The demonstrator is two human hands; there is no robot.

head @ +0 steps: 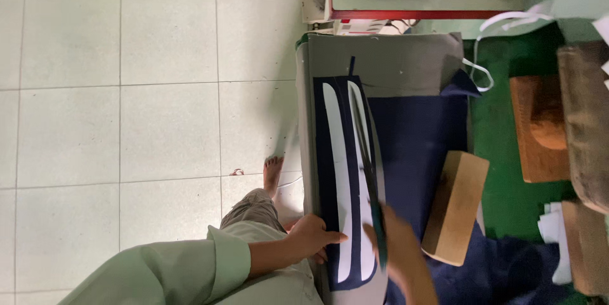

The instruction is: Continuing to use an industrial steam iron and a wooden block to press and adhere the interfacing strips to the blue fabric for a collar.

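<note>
Along the board's (387, 57) left edge lies the navy fabric (330, 152) — soft, limp; your left hand (314, 236) presses it flat, fingers spread, while your right hand (399, 248) grips scissors (371, 172) — hold near the cut.

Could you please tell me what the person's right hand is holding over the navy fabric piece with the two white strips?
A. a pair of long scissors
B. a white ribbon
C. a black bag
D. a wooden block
A: the right hand grips a pair of long scissors whose blades lie along the navy fabric piece, while the wooden block rests untouched to the side and the left hand steadies the fabric's edge.
</note>
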